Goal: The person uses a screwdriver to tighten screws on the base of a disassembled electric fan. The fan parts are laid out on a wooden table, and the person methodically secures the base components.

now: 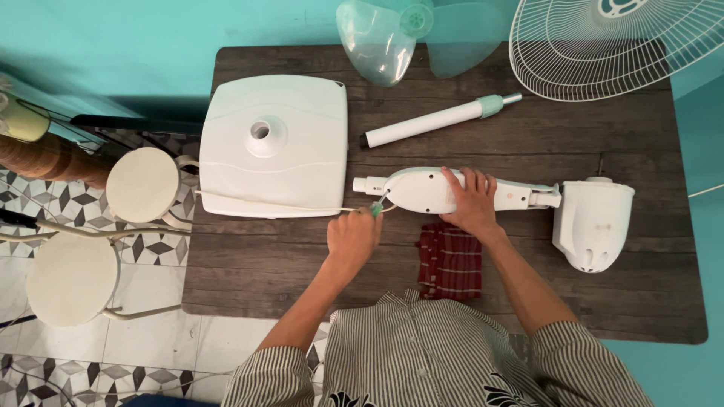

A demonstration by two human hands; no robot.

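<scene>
Bare tabletop (264,264) near the front edge; square base (273,154), pole (437,120), red cloth (450,260) as obstacles.

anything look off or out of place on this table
Nothing is spilled or broken. The translucent green fan blade and the round white wire fan guard hang past the far edge of the dark wooden table. The right hand lies flat on the white fan neck housing; the left hand holds a green-handled screwdriver against it.

Dark wood-grain counter (249,264) against a teal wall (113,45). Floor (151,347) of white tiles with grey-and-black diamond-pattern tiles. Two round cream stools (142,185) with pale frames just left of the counter. Even, soft light.
</scene>
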